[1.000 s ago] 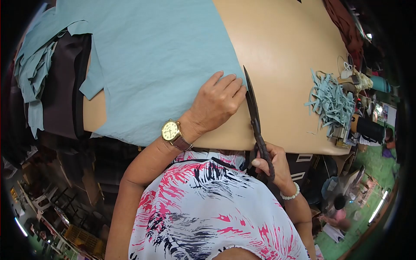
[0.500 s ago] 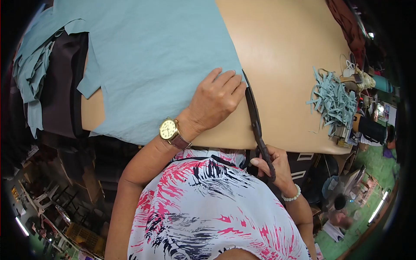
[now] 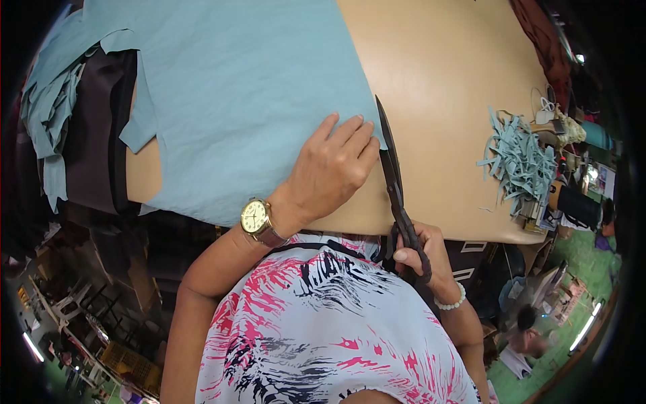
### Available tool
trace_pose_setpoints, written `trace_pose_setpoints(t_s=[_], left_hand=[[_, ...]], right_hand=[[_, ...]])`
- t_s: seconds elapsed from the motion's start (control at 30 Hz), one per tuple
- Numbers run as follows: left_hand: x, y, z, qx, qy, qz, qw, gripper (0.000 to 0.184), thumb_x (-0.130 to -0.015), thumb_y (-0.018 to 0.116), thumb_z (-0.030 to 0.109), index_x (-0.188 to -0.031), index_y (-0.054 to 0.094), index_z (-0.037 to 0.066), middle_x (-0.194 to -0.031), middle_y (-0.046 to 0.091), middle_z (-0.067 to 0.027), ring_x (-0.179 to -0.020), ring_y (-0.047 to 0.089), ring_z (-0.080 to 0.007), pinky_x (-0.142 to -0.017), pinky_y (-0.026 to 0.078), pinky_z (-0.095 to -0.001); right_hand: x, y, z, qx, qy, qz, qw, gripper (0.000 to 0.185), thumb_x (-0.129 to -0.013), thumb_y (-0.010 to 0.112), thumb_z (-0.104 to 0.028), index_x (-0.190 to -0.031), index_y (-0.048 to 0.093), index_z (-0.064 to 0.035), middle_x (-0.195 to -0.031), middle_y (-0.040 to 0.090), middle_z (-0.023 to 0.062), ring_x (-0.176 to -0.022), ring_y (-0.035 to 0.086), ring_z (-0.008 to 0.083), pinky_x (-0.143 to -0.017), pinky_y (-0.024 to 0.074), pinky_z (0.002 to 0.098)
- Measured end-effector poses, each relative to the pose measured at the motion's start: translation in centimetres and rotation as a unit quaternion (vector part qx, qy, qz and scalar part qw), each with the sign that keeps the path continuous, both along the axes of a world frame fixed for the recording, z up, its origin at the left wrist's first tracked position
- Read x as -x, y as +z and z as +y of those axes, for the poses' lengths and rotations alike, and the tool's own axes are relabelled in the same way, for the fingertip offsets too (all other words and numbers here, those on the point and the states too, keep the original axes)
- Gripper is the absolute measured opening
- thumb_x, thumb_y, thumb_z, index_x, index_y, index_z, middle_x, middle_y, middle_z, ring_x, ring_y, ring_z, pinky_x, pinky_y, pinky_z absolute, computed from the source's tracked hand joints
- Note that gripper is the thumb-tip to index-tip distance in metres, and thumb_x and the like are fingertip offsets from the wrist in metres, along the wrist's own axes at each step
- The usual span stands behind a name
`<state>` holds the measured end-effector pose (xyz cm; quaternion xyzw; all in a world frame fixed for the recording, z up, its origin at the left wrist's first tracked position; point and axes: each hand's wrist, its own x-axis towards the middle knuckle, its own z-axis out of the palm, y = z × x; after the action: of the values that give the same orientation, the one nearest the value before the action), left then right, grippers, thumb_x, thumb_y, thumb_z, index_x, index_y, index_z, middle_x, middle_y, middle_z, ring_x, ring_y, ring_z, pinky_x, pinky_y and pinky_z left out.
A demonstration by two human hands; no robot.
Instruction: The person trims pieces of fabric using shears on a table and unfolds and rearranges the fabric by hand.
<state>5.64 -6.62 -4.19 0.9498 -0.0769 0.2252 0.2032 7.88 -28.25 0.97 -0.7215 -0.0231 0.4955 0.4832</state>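
Observation:
A large light blue sheet of soft material (image 3: 249, 87) lies over the tabletop. My left hand (image 3: 334, 161), wearing a watch (image 3: 256, 217) on its wrist, rests palm down on the sheet near its right edge, fingers stretched out. In my right hand (image 3: 427, 252), by the table's front edge, is a pair of long dark scissors (image 3: 397, 202). Their blades point away from me along the sheet's right edge, close beside my left fingertips. The lower blade is partly hidden, and my right fingers partly cover the handles.
Thin blue strips (image 3: 518, 161) are heaped on the tan tabletop (image 3: 451, 101) at the right. A brush and other small items lie beside them. More blue pieces (image 3: 57, 114) hang over dark material (image 3: 101, 128) at the left. A person (image 3: 528, 330) sits at the lower right.
My left hand has slid slightly toward me and left on the sheet. The scissors' tip has moved a little farther forward, and the blades look more apart.

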Motion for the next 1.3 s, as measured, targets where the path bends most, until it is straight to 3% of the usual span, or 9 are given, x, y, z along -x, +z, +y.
trace_pose_setpoints(t_s=[0.53,1.3], left_hand=[[0.7,0.0,-0.3,0.007,0.002,-0.003,1.000,0.021,-0.069,0.057,0.007,-0.088,0.061,0.001,-0.097,0.062,-0.0120,-0.093,0.060,-0.0242,-0.080,0.047,-0.0411],[1.1,-0.4,-0.5,0.007,-0.010,-0.012,1.000,0.021,-0.069,0.056,0.007,-0.089,0.061,0.002,-0.097,0.061,-0.0112,-0.093,0.060,-0.0238,-0.080,0.047,-0.0405]], right_hand=[[0.4,-0.1,0.7,-0.002,-0.023,0.030,0.999,0.029,-0.071,0.073,-0.019,-0.069,0.049,-0.0030,-0.055,0.050,-0.0001,-0.047,0.049,0.0065,-0.044,0.0395,0.0195],[1.2,-0.3,0.0,-0.006,-0.028,0.016,0.999,0.031,-0.069,0.075,-0.021,-0.067,0.049,-0.0046,-0.052,0.046,-0.0035,-0.046,0.042,0.0034,-0.043,0.0318,0.0180]])
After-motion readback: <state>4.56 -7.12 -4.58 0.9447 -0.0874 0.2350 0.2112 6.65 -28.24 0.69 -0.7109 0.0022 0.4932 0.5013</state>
